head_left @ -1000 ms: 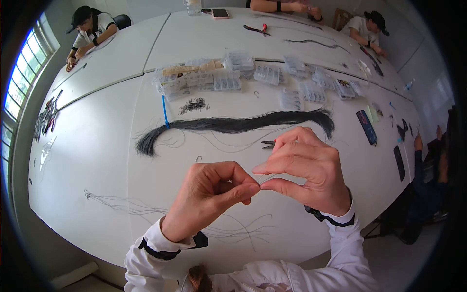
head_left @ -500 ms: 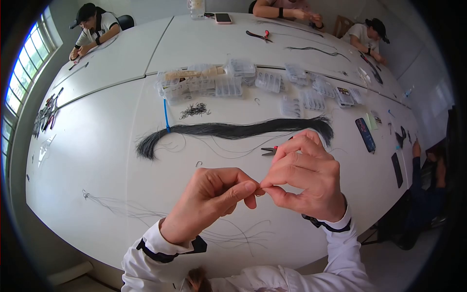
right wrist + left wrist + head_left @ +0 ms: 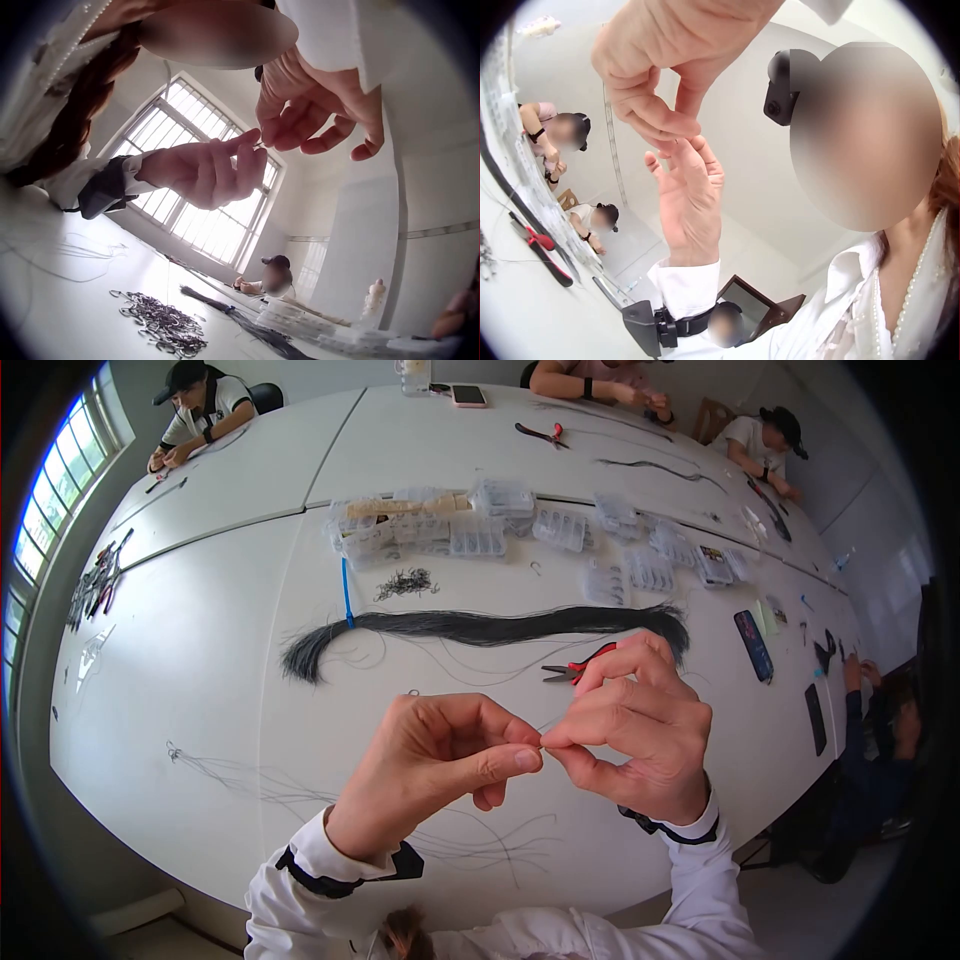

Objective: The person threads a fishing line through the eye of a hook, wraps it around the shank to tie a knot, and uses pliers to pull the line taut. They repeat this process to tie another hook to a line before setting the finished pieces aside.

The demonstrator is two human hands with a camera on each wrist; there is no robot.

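Both hands meet fingertip to fingertip above the table. My left hand (image 3: 430,770) pinches a small fish hook (image 3: 259,143) between thumb and forefinger, mostly hidden by the fingertips. Thumb and forefinger of my right hand (image 3: 640,730) pinch a thin fishing line (image 3: 549,725) right at the left fingertips; its other fingers are loosely bent. Beyond the hands lies a long bundle of dark line (image 3: 500,623), with a blue tie (image 3: 347,595) near its left end. A heap of dark fish hooks (image 3: 407,583) sits behind the bundle.
Red-handled pliers (image 3: 570,671) lie just beyond my right hand. Clear compartment boxes (image 3: 478,540) stand across the middle. Hooks with long lines (image 3: 230,773) lie at the left front, tools (image 3: 100,580) at the left edge, a phone (image 3: 753,645) at right. Other people sit around the table.
My right hand's thumb and forefinger, apart a second ago, have come together at the left fingertips and now pinch the line. The left hand keeps its pinch; the right hand has shifted slightly, uncovering more of the pliers.
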